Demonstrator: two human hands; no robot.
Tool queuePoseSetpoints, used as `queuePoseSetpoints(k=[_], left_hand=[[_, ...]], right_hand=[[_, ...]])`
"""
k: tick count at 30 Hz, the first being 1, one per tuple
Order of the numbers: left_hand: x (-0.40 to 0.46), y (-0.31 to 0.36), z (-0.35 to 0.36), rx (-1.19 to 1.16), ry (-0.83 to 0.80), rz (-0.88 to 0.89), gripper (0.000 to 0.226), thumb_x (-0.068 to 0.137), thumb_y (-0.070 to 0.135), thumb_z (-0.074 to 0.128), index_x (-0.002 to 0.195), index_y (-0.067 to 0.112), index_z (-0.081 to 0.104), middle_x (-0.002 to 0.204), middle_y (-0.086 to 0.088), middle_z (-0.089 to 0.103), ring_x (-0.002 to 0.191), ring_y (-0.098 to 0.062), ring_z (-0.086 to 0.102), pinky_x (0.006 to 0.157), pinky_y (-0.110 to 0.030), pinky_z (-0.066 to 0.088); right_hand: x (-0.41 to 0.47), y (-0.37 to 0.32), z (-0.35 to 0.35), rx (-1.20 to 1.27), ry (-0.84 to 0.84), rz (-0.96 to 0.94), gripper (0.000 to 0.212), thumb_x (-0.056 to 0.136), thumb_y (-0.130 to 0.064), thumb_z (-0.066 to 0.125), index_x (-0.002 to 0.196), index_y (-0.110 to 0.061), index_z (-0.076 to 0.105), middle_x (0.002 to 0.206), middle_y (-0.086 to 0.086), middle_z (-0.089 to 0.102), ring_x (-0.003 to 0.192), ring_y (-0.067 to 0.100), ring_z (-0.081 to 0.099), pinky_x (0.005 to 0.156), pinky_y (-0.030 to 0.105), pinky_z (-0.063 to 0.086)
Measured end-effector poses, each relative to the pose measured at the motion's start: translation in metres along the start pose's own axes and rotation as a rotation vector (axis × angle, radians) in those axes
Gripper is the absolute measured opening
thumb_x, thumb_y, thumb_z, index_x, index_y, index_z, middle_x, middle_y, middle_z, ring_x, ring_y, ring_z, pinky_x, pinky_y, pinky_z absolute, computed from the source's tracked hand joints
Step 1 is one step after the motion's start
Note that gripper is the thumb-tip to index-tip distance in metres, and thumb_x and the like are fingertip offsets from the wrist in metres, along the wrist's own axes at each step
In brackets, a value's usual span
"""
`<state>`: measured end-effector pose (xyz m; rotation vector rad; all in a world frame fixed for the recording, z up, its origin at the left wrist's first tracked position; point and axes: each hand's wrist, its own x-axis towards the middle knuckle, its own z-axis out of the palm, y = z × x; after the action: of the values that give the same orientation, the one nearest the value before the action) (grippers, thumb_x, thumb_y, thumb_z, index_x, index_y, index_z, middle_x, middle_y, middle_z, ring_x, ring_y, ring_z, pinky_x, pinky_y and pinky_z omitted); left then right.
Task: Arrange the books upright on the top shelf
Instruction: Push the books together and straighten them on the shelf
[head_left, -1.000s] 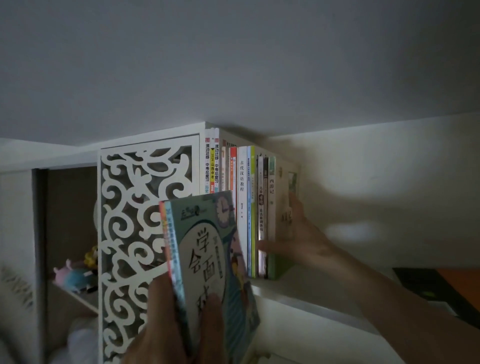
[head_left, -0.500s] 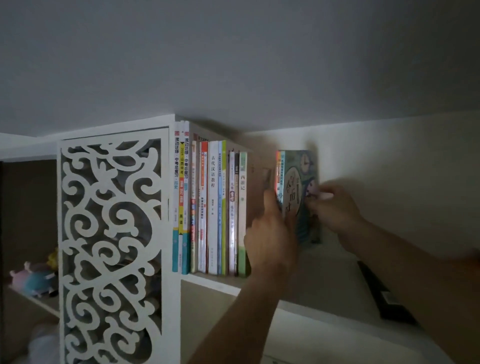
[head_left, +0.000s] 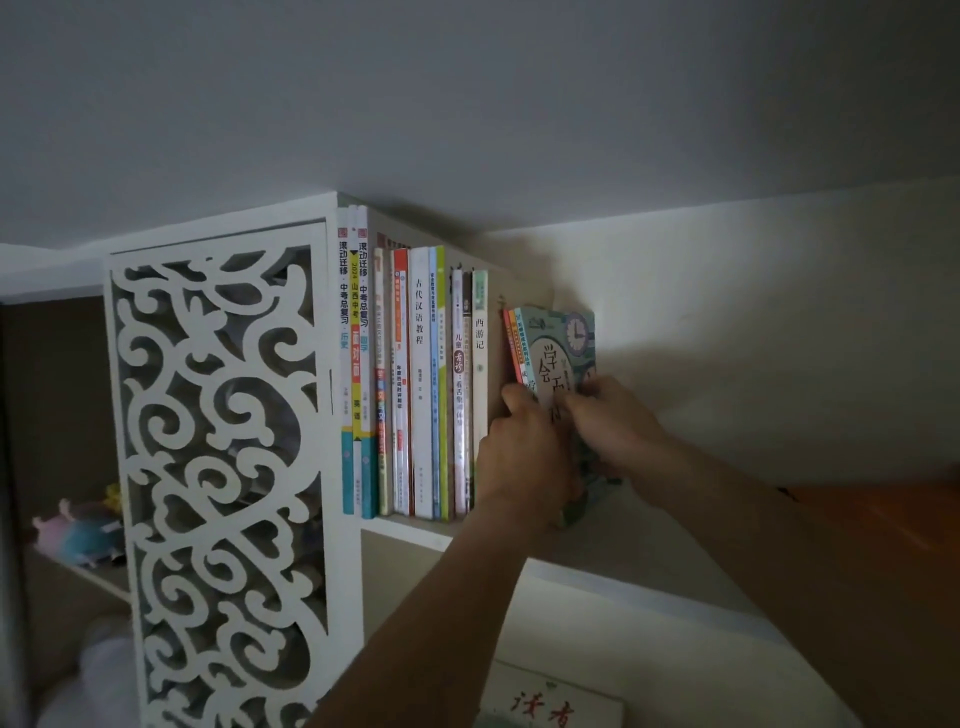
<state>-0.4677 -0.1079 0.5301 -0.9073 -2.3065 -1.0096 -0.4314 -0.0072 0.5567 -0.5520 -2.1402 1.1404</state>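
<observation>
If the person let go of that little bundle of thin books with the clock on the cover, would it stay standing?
Probably not. The bundle of thin books leans with a gap between it and the upright row, so it would likely tip. The covers look thin, so probably light and a bit floppy. Both the left hand and right hand grip it, which suggests it needs steadying.

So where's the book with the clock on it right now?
In the head view, the clock book is on the top shelf, right of the standing row of books, tilted, with the left hand and right hand gripping it.
</observation>
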Motion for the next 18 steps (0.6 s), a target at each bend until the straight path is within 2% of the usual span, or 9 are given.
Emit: queuePoseSetpoints(k=[3,6,10,12,15,18], left_hand=[[-0.001,-0.003,-0.001,0.204,0.048,0.056,0.042,0.102,0.027,0.059,0.129,0.006,0.035,0.119,-0.013,0.066,0.102,-0.029,0.072,0.080,-0.034,0.057],[0.000,-0.004,-0.004,0.329,0.069,0.074,0.040,0.099,0.021,0.064,0.126,0.005,0.039,0.114,-0.012,0.066,0.096,-0.028,0.073,0.075,-0.033,0.057],[-0.006,0.003,-0.017,0.540,0.101,0.107,0.020,0.103,0.025,0.058,0.114,0.009,0.063,0.102,-0.007,0.069,0.086,-0.023,0.073,0.067,-0.032,0.057],[-0.018,0.007,-0.026,0.613,0.130,0.102,0.026,0.105,0.034,0.055,0.108,0.011,0.068,0.096,-0.005,0.072,0.082,-0.021,0.074,0.062,-0.031,0.054],[-0.045,0.014,-0.030,0.557,0.173,0.138,0.031,0.104,0.043,0.055,0.109,0.013,0.063,0.096,-0.004,0.071,0.080,-0.021,0.073,0.062,-0.030,0.053],[-0.072,0.033,-0.024,0.305,0.205,0.301,0.042,0.096,0.060,0.056,0.106,0.019,0.061,0.097,-0.001,0.071,0.083,-0.020,0.071,0.065,-0.029,0.050]], right_hand=[[-0.006,-0.002,0.003,0.059,-0.044,0.015,0.040,0.088,-0.047,0.053,0.123,-0.029,0.060,0.116,0.002,0.069,0.104,0.026,0.066,0.093,0.049,0.057],[-0.012,-0.004,0.010,0.133,-0.144,-0.018,0.029,0.102,-0.039,0.048,0.121,-0.022,0.063,0.109,0.006,0.071,0.100,0.025,0.068,0.095,0.050,0.057],[-0.017,-0.001,0.009,0.053,-0.089,-0.055,0.030,0.103,-0.042,0.048,0.121,-0.021,0.062,0.115,0.003,0.069,0.103,0.023,0.066,0.092,0.043,0.056],[-0.019,0.007,0.002,-0.018,-0.051,-0.054,0.034,0.101,-0.044,0.050,0.123,-0.020,0.059,0.120,0.001,0.067,0.107,0.023,0.063,0.094,0.042,0.054],[-0.032,0.012,-0.026,-0.210,-0.046,-0.075,0.037,0.101,-0.034,0.056,0.133,-0.017,0.050,0.128,0.004,0.059,0.114,0.024,0.056,0.087,0.031,0.044],[-0.051,0.011,-0.078,-0.506,-0.074,-0.136,0.045,0.099,-0.034,0.061,0.141,-0.020,0.051,0.142,0.004,0.053,0.122,0.022,0.054,0.090,0.029,0.043]])
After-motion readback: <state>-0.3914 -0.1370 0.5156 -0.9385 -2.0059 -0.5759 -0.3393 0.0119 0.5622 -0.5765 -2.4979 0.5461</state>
